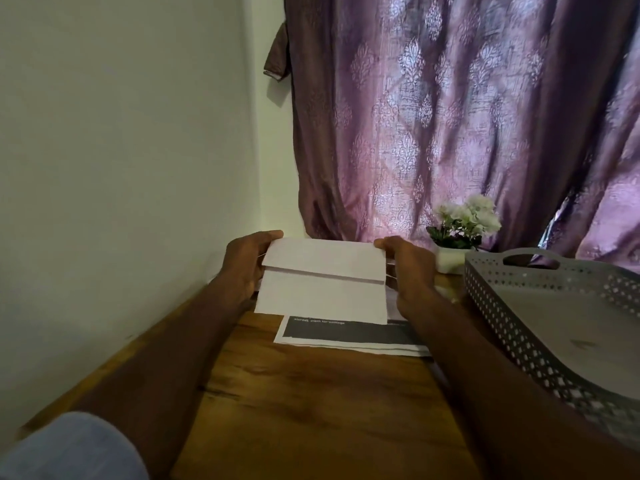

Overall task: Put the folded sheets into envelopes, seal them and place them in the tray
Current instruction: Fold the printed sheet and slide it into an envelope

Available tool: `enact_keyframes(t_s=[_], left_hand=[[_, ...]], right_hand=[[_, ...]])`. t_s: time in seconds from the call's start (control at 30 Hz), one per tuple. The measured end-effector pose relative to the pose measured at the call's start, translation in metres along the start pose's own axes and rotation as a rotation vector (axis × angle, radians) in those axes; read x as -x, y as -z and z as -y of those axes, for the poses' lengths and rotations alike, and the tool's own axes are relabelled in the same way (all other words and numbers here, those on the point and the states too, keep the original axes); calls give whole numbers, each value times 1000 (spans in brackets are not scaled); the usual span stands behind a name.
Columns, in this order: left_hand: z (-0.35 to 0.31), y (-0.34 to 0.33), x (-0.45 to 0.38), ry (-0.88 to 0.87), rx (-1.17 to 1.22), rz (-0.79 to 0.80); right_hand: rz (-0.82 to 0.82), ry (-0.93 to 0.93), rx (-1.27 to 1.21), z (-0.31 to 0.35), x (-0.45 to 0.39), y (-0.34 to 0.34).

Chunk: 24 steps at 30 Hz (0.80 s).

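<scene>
A white envelope [322, 282] is held up above the wooden table [311, 403], its flap folded down over the front. My left hand [247, 261] grips its left edge and my right hand [410, 271] grips its right edge. Beneath it lie folded printed sheets [346, 336] with a dark band of print, flat on the table. The grey perforated tray [554, 317] stands to the right of my right arm, and nothing lies in the part I can see.
A small white pot of white flowers [457, 233] stands at the back of the table, between the envelope and the tray. A purple patterned curtain [450, 116] hangs behind. A pale wall [121, 150] runs along the table's left edge.
</scene>
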<state>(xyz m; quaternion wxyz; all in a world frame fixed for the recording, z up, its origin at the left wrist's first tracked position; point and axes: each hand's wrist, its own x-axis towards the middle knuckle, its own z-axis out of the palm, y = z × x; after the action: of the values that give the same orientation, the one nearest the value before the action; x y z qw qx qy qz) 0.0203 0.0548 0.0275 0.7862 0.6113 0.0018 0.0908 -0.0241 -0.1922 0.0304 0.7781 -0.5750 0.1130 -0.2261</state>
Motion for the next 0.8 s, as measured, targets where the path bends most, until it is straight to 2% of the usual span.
enact_keyframes(t_s=[0.07,0.17,0.5,0.67,0.8], left_hand=[[4,-1,-1,-28,-47,-10],[5,-1,-3,-53,-88,-24],[1,1,-5,110,60,-37],[3,-9,-3,61,-198,-10],[2,-13,-1,-53,-288,36]], right_hand=[[-6,88,54,-3,0,-1],[-29,118,85,-6,0,-1],[-71,154,43,-4,-1,-6],[-91,185,-28,-1,-1,-2],[-44,179,-48,-2,-6,-4]])
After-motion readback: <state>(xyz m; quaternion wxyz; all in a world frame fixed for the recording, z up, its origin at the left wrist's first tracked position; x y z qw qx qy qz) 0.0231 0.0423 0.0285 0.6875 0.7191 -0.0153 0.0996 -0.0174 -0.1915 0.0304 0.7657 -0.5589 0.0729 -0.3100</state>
